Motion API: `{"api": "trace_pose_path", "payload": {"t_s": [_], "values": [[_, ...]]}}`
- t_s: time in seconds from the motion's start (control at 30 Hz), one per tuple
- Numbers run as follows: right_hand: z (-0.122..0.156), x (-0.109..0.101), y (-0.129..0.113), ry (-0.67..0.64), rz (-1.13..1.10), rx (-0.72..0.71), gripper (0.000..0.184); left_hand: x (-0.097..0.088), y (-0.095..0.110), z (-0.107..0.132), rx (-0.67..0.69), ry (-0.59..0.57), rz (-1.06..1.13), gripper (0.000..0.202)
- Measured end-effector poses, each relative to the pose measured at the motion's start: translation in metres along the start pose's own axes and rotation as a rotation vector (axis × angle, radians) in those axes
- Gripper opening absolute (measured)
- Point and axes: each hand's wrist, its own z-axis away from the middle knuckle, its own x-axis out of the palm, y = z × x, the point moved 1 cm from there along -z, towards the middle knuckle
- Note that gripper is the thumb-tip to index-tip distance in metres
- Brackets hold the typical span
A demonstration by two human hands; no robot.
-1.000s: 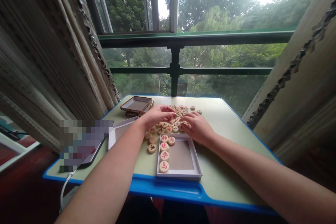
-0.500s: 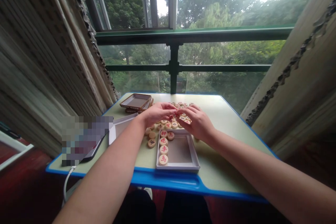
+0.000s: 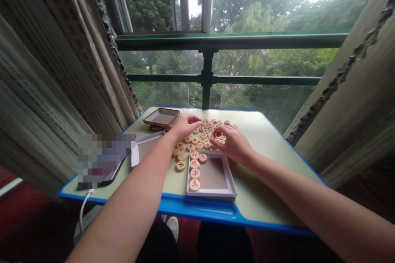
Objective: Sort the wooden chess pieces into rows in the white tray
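Observation:
Round wooden Chinese chess pieces [image 3: 199, 146] with red and black characters lie spread between and beyond my hands. My left hand [image 3: 186, 125] is over the far left side of the spread, fingers loosely stretched out and no piece visible in them. To the right, my right hand [image 3: 231, 141] has its thumb and index finger closed around a Chinese chess piece with a red mark [image 3: 211, 135], partly hidden by the fingers. Nearer me, a shallow white box [image 3: 233, 189] holds a left column of red-marked pieces, with one more piece beside the top one.
Stacked brown-rimmed box trays [image 3: 162, 117] and a white lid or tray [image 3: 134, 158] sit at left. A blurred device with a white cable [image 3: 82, 209] lies at the left edge. The table [image 3: 271, 185] has a blue rim; a window and green railing [image 3: 234, 42] stand behind.
My hands have moved apart from where their fingertips met over the pieces. The red-marked piece is now at the right hand's fingers. The view has shifted slightly.

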Motion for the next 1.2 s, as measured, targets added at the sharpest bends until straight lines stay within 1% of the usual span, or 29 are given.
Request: {"api": "trace_pose_path", "payload": {"t_s": [0.07,0.13,0.17,0.23,0.3,0.37,0.53,0.6,0.7,0.83,0.9,1.0,1.07,1.13,1.2], "values": [[-0.001,0.0,0.003,-0.012,0.028,0.053,0.018,0.001,-0.004,0.001,0.063,-0.069,-0.253,0.021],[-0.003,-0.001,0.008,-0.017,0.071,0.1,0.019,0.002,-0.008,0.001,0.104,-0.106,-0.474,0.019],[-0.003,-0.001,0.011,-0.016,0.096,0.12,0.019,0.003,-0.009,0.001,0.118,-0.116,-0.551,0.019],[-0.005,-0.002,0.018,-0.011,0.139,0.15,0.019,0.003,-0.011,0.001,0.133,-0.138,-0.628,0.02],[-0.005,-0.002,0.023,-0.019,0.169,0.171,0.02,0.003,-0.012,0.0,0.138,-0.153,-0.645,0.021],[-0.006,-0.002,0.026,-0.048,0.188,0.192,0.021,0.002,-0.012,-0.001,0.131,-0.14,-0.618,0.023],[-0.006,0.0,0.03,-0.126,0.186,0.225,0.025,-0.003,-0.013,-0.003,0.055,-0.028,-0.512,0.041],[-0.006,0.0,0.031,-0.128,0.172,0.218,0.026,-0.004,-0.015,-0.003,0.014,-0.016,-0.493,0.046],[-0.007,-0.001,0.034,-0.118,0.16,0.208,0.027,-0.005,-0.016,-0.003,-0.021,-0.002,-0.517,0.046],[-0.008,-0.001,0.039,-0.121,0.124,0.182,0.027,-0.002,-0.019,-0.005,0.02,0.035,-0.558,0.046],[-0.009,0.0,0.04,-0.121,0.106,0.165,0.027,0.001,-0.021,-0.007,0.084,-0.008,-0.607,0.043],[-0.009,0.002,0.04,-0.117,0.112,0.169,0.026,0.007,-0.022,-0.01,0.187,-0.147,-0.701,0.036],[-0.009,0.003,0.039,-0.117,0.129,0.169,0.025,0.009,-0.021,-0.009,0.212,-0.208,-0.751,0.033],[-0.009,0.002,0.038,-0.114,0.142,0.159,0.024,0.008,-0.018,-0.008,0.203,-0.211,-0.785,0.03],[-0.009,0.001,0.036,-0.113,0.15,0.155,0.025,0.008,-0.014,-0.007,0.187,-0.179,-0.8,0.028]]}}
